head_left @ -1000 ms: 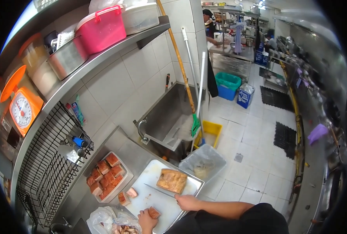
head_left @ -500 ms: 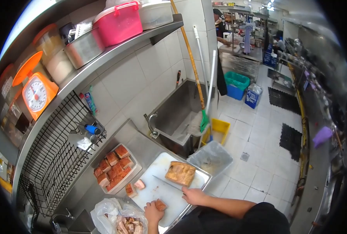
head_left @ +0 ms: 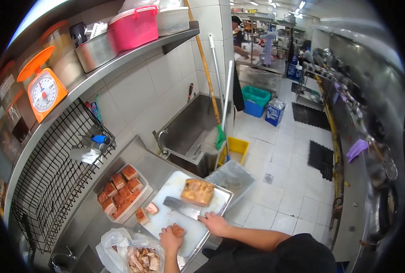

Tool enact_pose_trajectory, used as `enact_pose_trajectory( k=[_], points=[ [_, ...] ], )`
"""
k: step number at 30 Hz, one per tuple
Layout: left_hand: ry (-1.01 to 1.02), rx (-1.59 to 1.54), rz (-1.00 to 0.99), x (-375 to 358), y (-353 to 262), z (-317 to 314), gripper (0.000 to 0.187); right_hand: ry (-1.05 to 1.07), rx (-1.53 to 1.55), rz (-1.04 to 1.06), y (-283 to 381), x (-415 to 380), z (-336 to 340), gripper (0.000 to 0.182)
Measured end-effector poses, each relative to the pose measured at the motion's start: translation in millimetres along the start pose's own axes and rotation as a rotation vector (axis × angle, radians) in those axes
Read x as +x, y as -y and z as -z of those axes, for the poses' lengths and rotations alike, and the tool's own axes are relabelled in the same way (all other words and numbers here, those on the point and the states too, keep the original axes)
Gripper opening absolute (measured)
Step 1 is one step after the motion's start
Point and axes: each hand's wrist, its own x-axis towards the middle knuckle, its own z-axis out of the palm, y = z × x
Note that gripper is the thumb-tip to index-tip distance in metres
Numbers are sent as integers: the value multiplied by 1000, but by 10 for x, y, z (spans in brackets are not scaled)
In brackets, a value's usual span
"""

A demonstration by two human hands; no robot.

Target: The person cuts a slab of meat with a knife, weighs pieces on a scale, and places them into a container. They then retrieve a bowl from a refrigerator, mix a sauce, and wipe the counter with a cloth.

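Note:
My right hand is closed around the handle of a knife, whose broad blade shows its flat side above the white cutting board. Just beyond the blade sits a large browned block of pork. My left hand has its fingers closed on a small chunk of pork at the near side of the board. Two more cut pieces, a chunk and a paler bit, rest at the board's left edge.
Left of the board, a white tray holds several pork chunks. A plastic bag with chopped meat stands nearer me. Beyond are a steel sink, a translucent bin, and a shelf with an orange scale. People work far back.
The knife has turned from edge-on to showing its broad flat side. My left hand stays on the small pork chunk. The whole view has shifted slightly as my head moved.

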Motion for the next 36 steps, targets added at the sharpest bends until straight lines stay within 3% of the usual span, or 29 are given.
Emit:
enact_pose_trajectory(
  k=[4,6,10,12,17,23,28,36],
  points=[
    [-5,30,22,-15,-26,7,56,-15,-86,67,56,-65,148,57],
    [-22,24,35,-2,-9,-39,60,-170,85,143,65,-125,265,48],
    [-64,15,54,11,2,-81,64,-262,283,273,-247,-206,175,40],
    [-73,23,56,45,76,-161,66,-232,292,184,-378,-323,320,26],
    [-75,48,72,181,219,-251,71,-544,405,107,-1065,-656,580,42],
    [-73,81,178,370,445,-316,71,-703,459,-220,-2017,-1393,1008,42],
    [-69,44,187,530,653,-371,70,-845,378,-355,-2669,-1859,1269,39],
    [-277,204,251,250,481,-399,75,-982,527,-443,-3185,-1592,1565,39]
  ],
)
